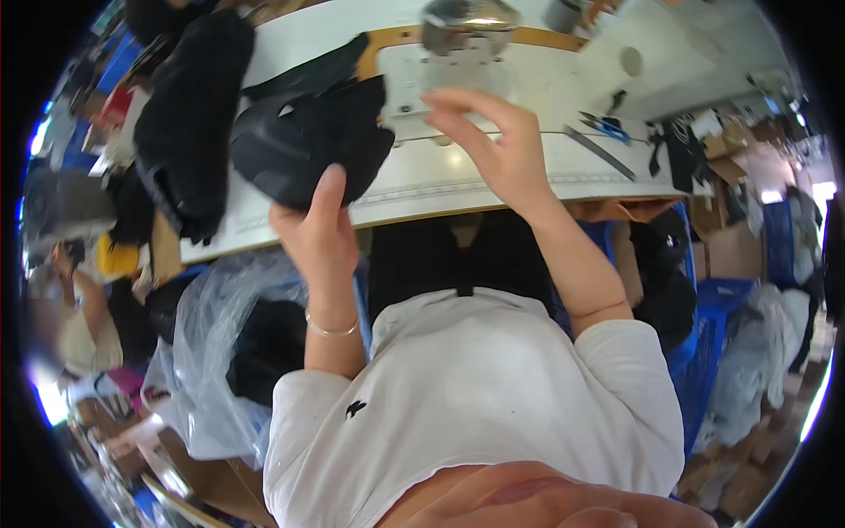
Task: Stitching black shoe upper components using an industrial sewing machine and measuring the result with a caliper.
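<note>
My left hand (pixel 321 233) grips a black sewn fabric piece (pixel 299 141), curved like a cap, with its thumb on top. The piece is held over the white table's near left part, and its underside is hidden. A flatter black flap of cloth (pixel 321 66) shows behind it. My right hand (pixel 497 145) is raised to the right of the piece, apart from it. Its thumb and fingers point left with a gap between them, and nothing shows in them. Just beyond its fingertips is the sewing machine's pale plate (pixel 440 84).
A shiny, blurred sewing machine head (pixel 471 31) stands at the back. Blue-handled snips (pixel 607 128) and a flat metal strip (pixel 598 151) lie at the right. A big black bundle (pixel 194 123) covers the left end. Clear plastic (pixel 207 352) hangs below; another person (pixel 84 326) sits far left.
</note>
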### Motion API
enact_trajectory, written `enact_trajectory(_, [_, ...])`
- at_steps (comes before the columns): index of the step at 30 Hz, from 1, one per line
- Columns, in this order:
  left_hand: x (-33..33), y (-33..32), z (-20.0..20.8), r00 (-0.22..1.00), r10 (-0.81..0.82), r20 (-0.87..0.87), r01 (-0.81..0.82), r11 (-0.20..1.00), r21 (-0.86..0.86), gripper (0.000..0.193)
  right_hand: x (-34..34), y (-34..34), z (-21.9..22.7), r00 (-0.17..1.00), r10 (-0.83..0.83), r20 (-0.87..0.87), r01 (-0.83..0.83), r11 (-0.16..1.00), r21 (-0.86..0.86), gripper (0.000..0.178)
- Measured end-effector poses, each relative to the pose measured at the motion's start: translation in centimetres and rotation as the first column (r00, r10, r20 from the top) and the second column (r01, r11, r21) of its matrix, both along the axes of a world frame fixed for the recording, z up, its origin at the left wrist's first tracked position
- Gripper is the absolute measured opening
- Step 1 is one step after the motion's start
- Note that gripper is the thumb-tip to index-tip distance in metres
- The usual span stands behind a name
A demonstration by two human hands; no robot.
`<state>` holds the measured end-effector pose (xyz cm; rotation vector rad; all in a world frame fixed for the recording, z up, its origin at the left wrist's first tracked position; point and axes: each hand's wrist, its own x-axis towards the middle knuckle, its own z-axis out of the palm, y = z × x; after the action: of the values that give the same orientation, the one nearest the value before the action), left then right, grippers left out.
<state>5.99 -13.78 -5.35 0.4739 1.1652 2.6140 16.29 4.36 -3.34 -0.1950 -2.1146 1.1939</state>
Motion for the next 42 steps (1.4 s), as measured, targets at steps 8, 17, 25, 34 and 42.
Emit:
enact_trajectory(8, [5.1, 3.0, 1.0, 0.885, -0.418, 0.204, 0.443, 0.891, -0.101, 0.038, 17.0, 14.4, -11.1, 0.564, -0.784, 0.258, 0.526, 0.582, 0.620, 0.022])
enact_trajectory(17, [5.8, 5.7, 1.3, 0.822, -0.518, 0.237, 0.549, 0.832, -0.084, 0.035, 17.7, 12.6, -8.1, 0.685, -0.607, 0.402, 0.642, 0.765, 0.062, 0.015])
enact_trajectory(25, [5.9, 6.4, 1.1, 0.753, -0.606, 0.256, 0.649, 0.748, -0.137, 0.033, 16.3, 5.9, 2.7, 0.936, -0.298, 0.188, 0.228, 0.919, 0.322, 0.008])
enact_trajectory(34, [6.4, 6.1, 2.0, 0.690, -0.691, 0.215, 0.721, 0.685, -0.110, 0.033, 14.6, 5.4, 3.2, 0.952, -0.266, 0.150, 0.168, 0.866, 0.471, 0.004])
enact_trajectory(42, [5.9, 5.6, 1.5, 0.673, -0.716, 0.187, 0.738, 0.668, -0.097, 0.035, 14.5, 5.1, 3.6, 0.948, -0.272, 0.168, 0.145, 0.834, 0.533, 0.009])
